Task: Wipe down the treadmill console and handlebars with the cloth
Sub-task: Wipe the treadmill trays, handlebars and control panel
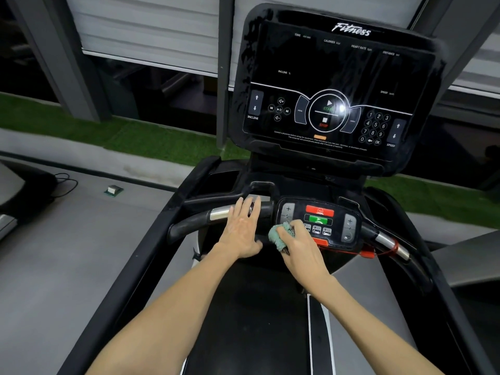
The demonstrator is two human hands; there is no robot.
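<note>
Teal cloth (pixel 280 234), bunched up, is gripped by the right hand (pixel 300 249), fingers curled round it. It's pressed to the lower left corner of the handlebar control panel (pixel 328 212), just beside the small grey keys. Left hand (pixel 243 230) lies flat, fingers straight and spread, holding nothing, across the left handlebar (pixel 193 221) and covering part of its silver sensor plate.

Up top, the console (pixel 332 77) reads "Fitness", then TIME, CALORIES, HEART RATE, DISTANCE. INCLINE sits at its left edge and SPEED at its right, with START and STOP in the centre ring and a number keypad with OK.

On the small panel there's a red button over a green one, and plus keys at both edges. Right handlebar (pixel 389 242) sits well apart from both hands, with a red safety cord (pixel 368 253) hanging at it. Black running belt (pixel 257 315) stretches between the forearms.
</note>
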